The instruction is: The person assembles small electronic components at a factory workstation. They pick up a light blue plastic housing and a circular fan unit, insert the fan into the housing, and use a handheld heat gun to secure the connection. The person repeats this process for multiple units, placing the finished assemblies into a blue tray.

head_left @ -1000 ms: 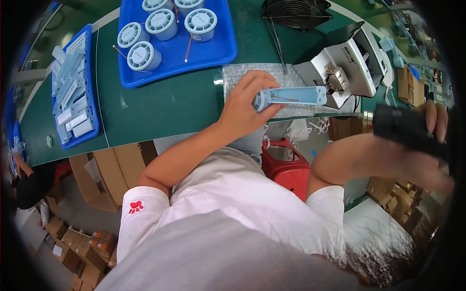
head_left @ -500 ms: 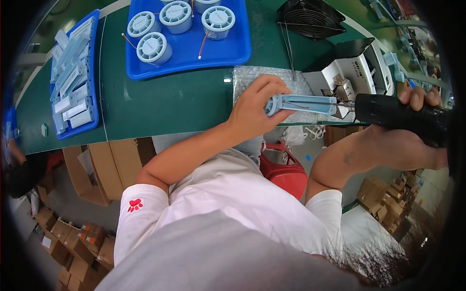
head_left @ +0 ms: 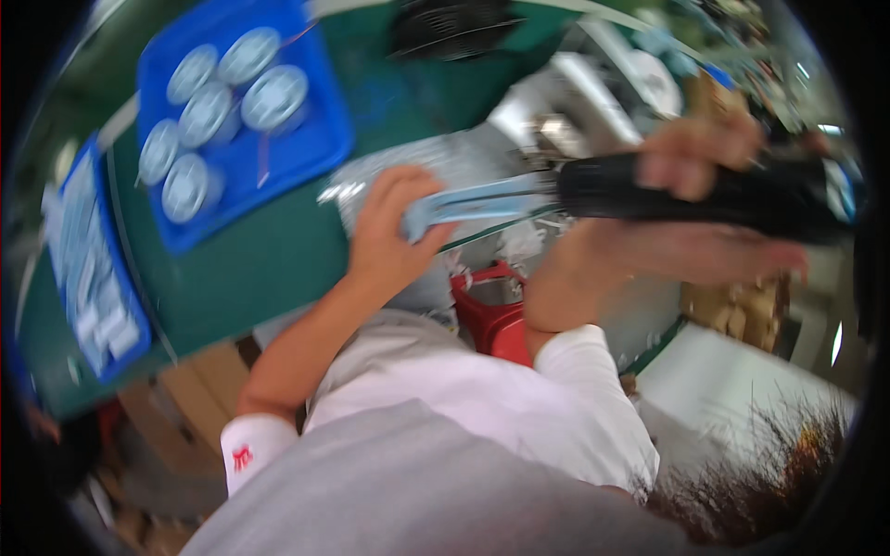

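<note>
My left hand (head_left: 394, 227) is closed around one end of a long, open, light-blue plastic housing (head_left: 487, 200), above the table's front edge. A black electric screwdriver (head_left: 598, 188) lies level in my right hand (head_left: 681, 248), its front end right at the housing's other end. The palm is beneath the tool and the fingers curl over its top. Motion blur hides the bit, so how far it reaches into the housing cannot be told.
Left of my hands is a blue tray (head_left: 320, 139) with several round light-blue parts and wires. Farther left, another blue tray (head_left: 128, 278) holds light-blue pieces. A white-and-silver machine (head_left: 524, 113), clear bubble wrap (head_left: 345, 192) and a black fan (head_left: 450, 30) are beyond. Below stands a red stool (head_left: 496, 320).
The view has turned, shifting the table and trays. The screwdriver's body is now close against the housing's end, where a length of bit showed before. Both hands keep hold.
</note>
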A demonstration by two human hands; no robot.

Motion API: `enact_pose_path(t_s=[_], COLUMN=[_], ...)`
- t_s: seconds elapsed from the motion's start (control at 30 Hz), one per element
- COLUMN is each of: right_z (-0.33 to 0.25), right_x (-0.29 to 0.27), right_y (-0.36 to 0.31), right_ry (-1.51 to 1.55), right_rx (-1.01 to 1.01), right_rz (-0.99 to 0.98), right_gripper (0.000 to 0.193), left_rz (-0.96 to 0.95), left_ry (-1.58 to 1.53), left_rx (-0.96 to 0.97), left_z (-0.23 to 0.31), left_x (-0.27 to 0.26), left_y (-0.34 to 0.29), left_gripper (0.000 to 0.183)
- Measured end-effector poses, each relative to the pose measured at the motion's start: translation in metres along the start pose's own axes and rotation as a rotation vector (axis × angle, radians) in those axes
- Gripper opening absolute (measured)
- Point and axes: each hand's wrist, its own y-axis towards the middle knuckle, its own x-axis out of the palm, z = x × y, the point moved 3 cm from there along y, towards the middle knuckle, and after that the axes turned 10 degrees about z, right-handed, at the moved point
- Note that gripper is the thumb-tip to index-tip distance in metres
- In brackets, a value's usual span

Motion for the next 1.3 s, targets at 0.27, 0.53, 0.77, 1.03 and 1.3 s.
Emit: enact_pose_path(t_s=[0.27,0.53,0.77,1.03,1.3], right_z=[0.008,-0.088,-0.023,0.059,0.101], right_x=[0.022,-0.016,-0.043,-0.02,0.001], right_y=[0.013,0.076,0.041,-0.121,-0.124], right_ry=[-0.287,0.225,-0.708,-0.7,-0.387], right_rx=[-0.133,-0.012,-0.352,0.298,0.666], right_rz=[0.196,0.04,0.267,0.073,-0.121], right_gripper=[0.075,0.076,0.063,0.074,0.048], left_rz=[0.007,0.061,-0.04,-0.027,0.051], left_ry=[0.108,0.136,0.225,0.068,-0.473], left_rx=[0.026,-0.013,0.053,-0.142,-0.454], left_z=[0.005,0.007,0.039,0.052,0.035], left_x=[0.0,-0.026,-0.032,-0.059,-0.107], left_y=[0.002,0.005,0.019,0.005,0.0], left_gripper=[0.039,0.036,0.018,0.023,0.019])
